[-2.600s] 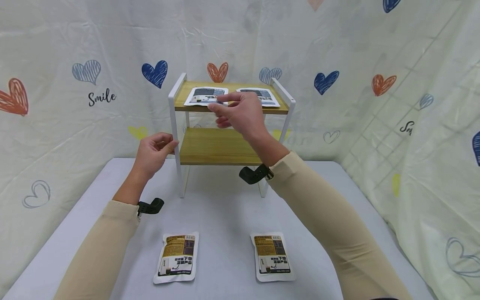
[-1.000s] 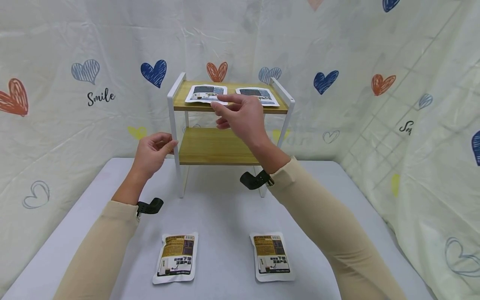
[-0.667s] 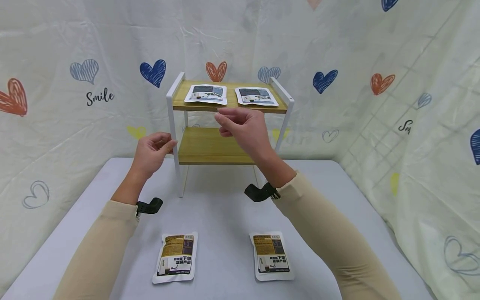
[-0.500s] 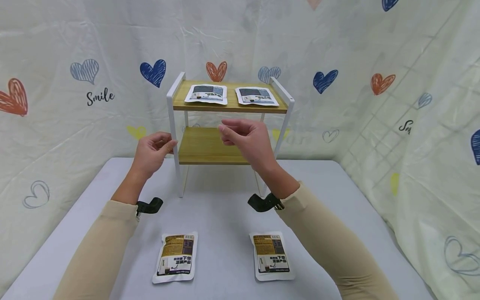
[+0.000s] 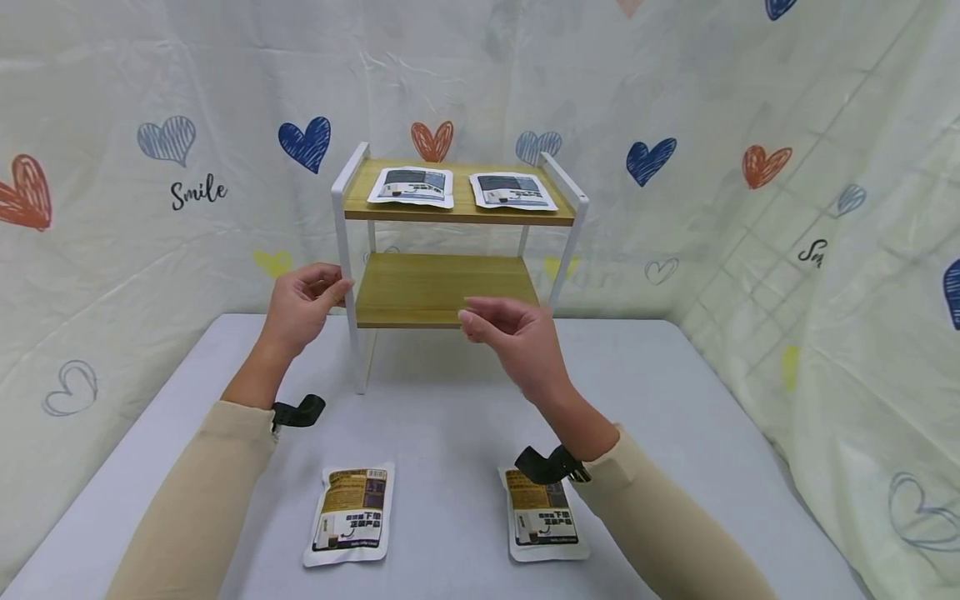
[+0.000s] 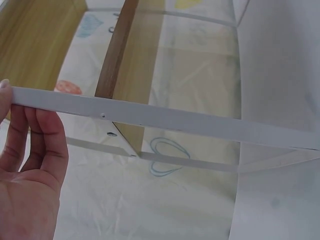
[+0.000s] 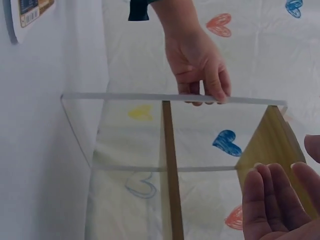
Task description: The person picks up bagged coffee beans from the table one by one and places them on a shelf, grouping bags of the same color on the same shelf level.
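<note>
My left hand (image 5: 300, 304) pinches the white left front post of a two-tier wooden shelf (image 5: 435, 287); in the left wrist view its thumb and fingers lie on either side of the post (image 6: 165, 117). My right hand (image 5: 521, 346) hovers in front of the lower board, fingers loosely bent and holding nothing. Two flat white pouches lie side by side on the top board: a left pouch (image 5: 411, 186) and a right pouch (image 5: 513, 192). Two pouches with brown-and-white labels lie on the table, a left one (image 5: 349, 515) and a right one (image 5: 542, 521), the latter partly behind my right wrist strap.
The shelf stands on a white-covered table (image 5: 442, 425) near its back edge. A pale curtain (image 5: 480, 75) printed with hearts hangs behind and at the sides. Dark straps sit on both wrists, such as the left strap (image 5: 298, 412).
My right hand has let go of the left pouch on the top board, which shifted slightly back, and has come down and toward me. My left hand keeps its grip on the post.
</note>
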`<state>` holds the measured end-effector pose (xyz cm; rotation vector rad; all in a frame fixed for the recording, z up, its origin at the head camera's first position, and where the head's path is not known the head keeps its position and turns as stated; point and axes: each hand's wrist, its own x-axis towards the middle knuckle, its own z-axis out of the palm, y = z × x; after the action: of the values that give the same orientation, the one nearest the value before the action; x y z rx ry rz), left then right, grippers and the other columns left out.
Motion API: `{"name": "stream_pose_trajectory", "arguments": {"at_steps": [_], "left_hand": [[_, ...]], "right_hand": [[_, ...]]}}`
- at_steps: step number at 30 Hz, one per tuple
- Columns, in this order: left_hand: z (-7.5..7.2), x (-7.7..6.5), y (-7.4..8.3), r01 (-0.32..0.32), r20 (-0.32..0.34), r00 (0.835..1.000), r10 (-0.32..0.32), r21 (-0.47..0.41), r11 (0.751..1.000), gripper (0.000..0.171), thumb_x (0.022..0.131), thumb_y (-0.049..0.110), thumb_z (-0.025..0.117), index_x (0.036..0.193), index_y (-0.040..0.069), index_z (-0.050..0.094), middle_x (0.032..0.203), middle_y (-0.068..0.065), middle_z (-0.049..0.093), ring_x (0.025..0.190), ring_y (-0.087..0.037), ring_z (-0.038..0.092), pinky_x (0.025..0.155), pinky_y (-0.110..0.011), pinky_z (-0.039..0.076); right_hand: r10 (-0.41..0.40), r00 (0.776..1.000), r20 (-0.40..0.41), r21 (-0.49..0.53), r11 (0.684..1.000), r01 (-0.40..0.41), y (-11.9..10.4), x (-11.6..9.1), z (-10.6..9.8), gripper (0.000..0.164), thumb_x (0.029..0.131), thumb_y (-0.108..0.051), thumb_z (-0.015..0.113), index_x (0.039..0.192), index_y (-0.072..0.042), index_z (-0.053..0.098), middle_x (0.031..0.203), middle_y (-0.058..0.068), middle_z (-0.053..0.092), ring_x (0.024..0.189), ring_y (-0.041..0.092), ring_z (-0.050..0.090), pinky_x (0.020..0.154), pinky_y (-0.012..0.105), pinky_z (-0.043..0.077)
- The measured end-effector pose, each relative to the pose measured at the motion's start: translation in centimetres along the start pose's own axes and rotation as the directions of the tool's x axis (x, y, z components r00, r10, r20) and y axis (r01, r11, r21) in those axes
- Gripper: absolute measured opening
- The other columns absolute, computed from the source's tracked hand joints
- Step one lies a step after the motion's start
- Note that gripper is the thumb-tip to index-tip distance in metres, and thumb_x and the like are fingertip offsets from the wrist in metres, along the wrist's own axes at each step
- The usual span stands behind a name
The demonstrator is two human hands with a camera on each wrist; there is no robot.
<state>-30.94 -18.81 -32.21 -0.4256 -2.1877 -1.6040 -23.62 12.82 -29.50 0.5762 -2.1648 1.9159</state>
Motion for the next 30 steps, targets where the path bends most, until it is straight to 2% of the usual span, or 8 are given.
{"name": "stream_pose_trajectory", "arguments": {"at_steps": [2,6,10,19,23,27,30], "left_hand": [[0.0,0.0,0.0,0.001,0.000,1.000,-0.001,0.000,1.000,0.035,0.098,0.029,0.071,0.118,0.001,0.071,0.097,0.004,0.069,0.085,-0.009,0.068,0.079,-0.015,0.059],[-0.1,-0.1,0.0,0.005,-0.005,1.000,-0.005,-0.005,1.000,0.034,0.098,0.029,0.071,0.117,0.001,0.071,0.098,0.002,0.069,0.085,-0.009,0.068,0.079,-0.015,0.059],[0.0,-0.2,0.0,0.006,-0.010,1.000,-0.006,-0.005,1.000,0.034,0.097,0.029,0.071,0.117,0.001,0.071,0.095,0.011,0.068,0.084,-0.007,0.067,0.079,-0.015,0.059],[0.0,-0.2,0.0,0.001,-0.013,1.000,-0.001,-0.007,1.000,0.032,0.098,0.026,0.071,0.115,-0.001,0.071,0.092,0.011,0.066,0.082,-0.007,0.066,0.078,-0.015,0.059],[-0.1,-0.2,-0.1,-0.001,-0.009,1.000,0.001,-0.001,1.000,0.033,0.098,0.027,0.071,0.115,-0.001,0.070,0.093,0.009,0.066,0.082,-0.008,0.066,0.078,-0.015,0.059],[0.0,-0.1,-0.1,-0.003,-0.007,1.000,0.003,-0.003,1.000,0.034,0.097,0.029,0.071,0.116,0.000,0.071,0.098,0.001,0.069,0.085,-0.013,0.068,0.079,-0.015,0.059],[0.0,0.0,-0.1,-0.003,-0.002,1.000,0.003,-0.010,1.000,0.034,0.097,0.029,0.071,0.116,0.001,0.072,0.101,-0.005,0.070,0.087,-0.016,0.069,0.079,-0.016,0.059]], "right_hand": [[0.012,1.000,-0.009,0.008,1.000,-0.012,0.7,-0.8,-0.2,0.028,0.092,-0.018,0.078,0.116,-0.005,0.076,0.098,0.005,0.077,0.088,0.021,0.074,0.085,0.030,0.063],[0.064,0.997,-0.035,-0.009,0.998,-0.064,2.4,-2.5,-0.6,0.029,0.092,-0.020,0.079,0.117,-0.006,0.076,0.105,0.005,0.078,0.094,0.017,0.075,0.088,0.026,0.061],[0.136,0.990,-0.048,-0.031,0.990,-0.137,4.4,-4.2,-1.2,0.027,0.093,-0.023,0.078,0.116,-0.009,0.077,0.113,0.008,0.077,0.100,0.012,0.074,0.090,0.023,0.060],[0.271,0.960,-0.074,-0.070,0.959,-0.276,7.3,-7.3,-2.8,0.031,0.092,-0.029,0.078,0.118,-0.013,0.076,0.118,0.011,0.075,0.105,0.016,0.073,0.092,0.022,0.059],[0.319,0.945,-0.074,-0.072,0.943,-0.325,7.8,-8.4,-3.4,0.032,0.092,-0.031,0.078,0.119,-0.014,0.075,0.122,0.012,0.074,0.107,0.015,0.072,0.093,0.020,0.058],[0.376,0.924,-0.066,-0.076,0.922,-0.380,7.6,-9.3,-4.0,0.032,0.093,-0.028,0.078,0.121,-0.014,0.074,0.124,0.010,0.073,0.110,0.015,0.070,0.094,0.020,0.056],[0.434,0.900,-0.054,-0.100,0.894,-0.437,7.2,-10.1,-4.3,0.035,0.093,-0.027,0.077,0.125,-0.015,0.072,0.129,0.008,0.071,0.116,0.017,0.067,0.100,0.028,0.055]]}}
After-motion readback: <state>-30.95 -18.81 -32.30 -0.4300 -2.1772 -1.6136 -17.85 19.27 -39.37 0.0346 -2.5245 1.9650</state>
